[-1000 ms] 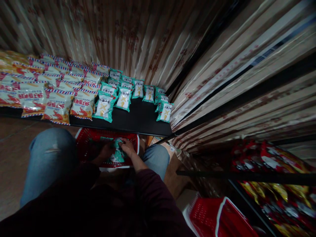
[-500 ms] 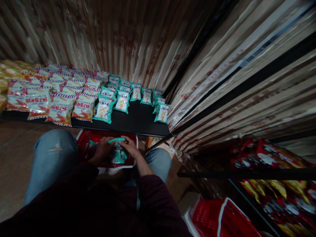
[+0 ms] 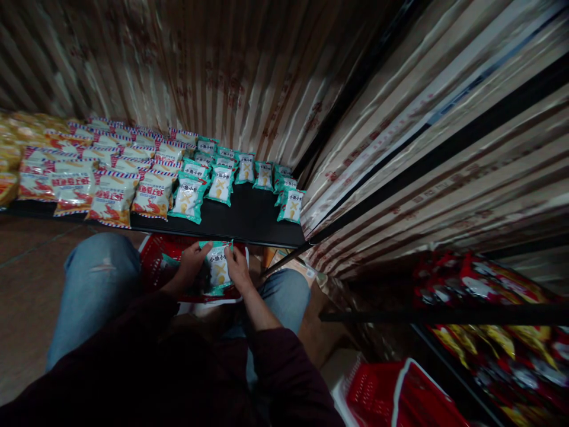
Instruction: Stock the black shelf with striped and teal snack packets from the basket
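Between my hands is a teal and white snack bag [image 3: 217, 268], its printed front turned up toward me. My left hand [image 3: 194, 261] pinches its upper left corner, and my right hand [image 3: 237, 267] grips its upper right side. Below it a red basket [image 3: 153, 252] sits between my knees, with some teal packaging partly visible inside. Just beyond the basket, several matching teal snack bags [image 3: 186, 198] stand in rows on a black shelf [image 3: 235, 222]. The basket's contents under the held bag are mostly hidden.
White snack bags with red and blue striped edges [image 3: 111, 198] and yellow bags [image 3: 9, 142] fill the shelf's left part. A black post [image 3: 338, 222] slants up at the right before striped curtains. Another red basket [image 3: 373, 388] and red bags on racks [image 3: 480, 284] are lower right.
The held bag has been raised and tilted so its printed front now faces me. My hands have moved slightly up and apart, to its upper corners.
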Tool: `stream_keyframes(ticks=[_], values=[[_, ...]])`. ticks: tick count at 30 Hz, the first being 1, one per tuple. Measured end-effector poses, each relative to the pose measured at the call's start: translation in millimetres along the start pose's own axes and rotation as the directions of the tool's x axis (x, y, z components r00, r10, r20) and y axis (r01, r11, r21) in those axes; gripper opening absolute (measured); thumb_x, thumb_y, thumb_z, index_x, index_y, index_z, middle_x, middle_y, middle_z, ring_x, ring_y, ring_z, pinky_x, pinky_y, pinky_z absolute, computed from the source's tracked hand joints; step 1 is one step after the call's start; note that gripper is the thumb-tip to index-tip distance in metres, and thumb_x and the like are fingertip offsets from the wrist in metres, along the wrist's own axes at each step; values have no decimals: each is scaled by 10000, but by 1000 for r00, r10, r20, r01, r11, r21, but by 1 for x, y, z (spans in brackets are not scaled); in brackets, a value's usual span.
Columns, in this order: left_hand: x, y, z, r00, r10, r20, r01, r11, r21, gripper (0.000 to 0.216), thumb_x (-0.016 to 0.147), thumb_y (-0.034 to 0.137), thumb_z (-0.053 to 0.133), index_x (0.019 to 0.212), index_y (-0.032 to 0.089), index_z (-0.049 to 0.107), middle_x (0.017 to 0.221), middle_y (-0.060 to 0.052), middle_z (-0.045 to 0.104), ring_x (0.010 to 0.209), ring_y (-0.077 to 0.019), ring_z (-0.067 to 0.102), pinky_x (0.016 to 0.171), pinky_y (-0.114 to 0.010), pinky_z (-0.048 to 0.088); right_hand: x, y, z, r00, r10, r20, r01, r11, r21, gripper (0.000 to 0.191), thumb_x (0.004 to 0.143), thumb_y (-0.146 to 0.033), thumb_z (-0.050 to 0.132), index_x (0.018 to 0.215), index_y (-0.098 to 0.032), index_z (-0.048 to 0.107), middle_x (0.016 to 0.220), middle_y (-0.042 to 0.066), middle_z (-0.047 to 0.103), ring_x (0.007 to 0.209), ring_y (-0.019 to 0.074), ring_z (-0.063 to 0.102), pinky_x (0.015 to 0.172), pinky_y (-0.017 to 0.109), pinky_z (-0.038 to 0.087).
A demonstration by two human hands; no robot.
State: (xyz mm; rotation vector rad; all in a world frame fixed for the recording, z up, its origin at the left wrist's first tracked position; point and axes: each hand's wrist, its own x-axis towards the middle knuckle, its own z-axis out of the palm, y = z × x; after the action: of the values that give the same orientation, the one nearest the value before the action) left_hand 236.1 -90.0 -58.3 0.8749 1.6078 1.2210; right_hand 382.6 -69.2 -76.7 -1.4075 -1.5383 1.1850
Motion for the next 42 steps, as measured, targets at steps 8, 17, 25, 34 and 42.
stream_keyframes(ticks=[8,17,25,34,42], values=[[-3,5,14,1000,-4,-12,3,1000,-19,459,687,627,552,674,169,563,578,25,531,543,-120,482,494,-225,373,3,6,-5,993,104,-51,-102,994,41,502,847,-632,353,677,-220,585,643,-20,597,654,144,547,584,227,424],[-11,2,24,993,99,-67,-94,993,77,398,709,487,539,943,165,540,770,-22,608,646,-156,576,611,-286,480,10,15,-13,969,202,-145,-203,979,12,501,840,-623,366,693,-248,664,684,8,648,708,184,611,622,264,460],[-34,9,25,923,372,-98,-310,870,384,282,761,250,486,1017,182,583,952,-75,540,833,-196,544,884,-382,458,3,-10,-25,945,225,-235,-256,960,-111,514,843,-614,407,706,-222,709,634,4,646,712,171,626,582,212,435],[-49,15,25,921,389,17,-348,805,480,379,841,382,425,1108,157,572,1080,-126,569,1047,-266,554,957,-421,433,-7,-35,-35,966,194,-174,-206,977,-54,516,846,-618,418,728,-220,725,665,2,652,733,185,635,601,225,456],[-52,17,24,980,199,-19,-181,923,339,518,786,512,493,1174,169,526,1111,-114,600,1044,-272,581,919,-435,451,-10,-37,-35,990,116,-74,-107,987,116,293,800,-461,566,875,-238,740,826,3,710,823,214,644,719,293,510]])
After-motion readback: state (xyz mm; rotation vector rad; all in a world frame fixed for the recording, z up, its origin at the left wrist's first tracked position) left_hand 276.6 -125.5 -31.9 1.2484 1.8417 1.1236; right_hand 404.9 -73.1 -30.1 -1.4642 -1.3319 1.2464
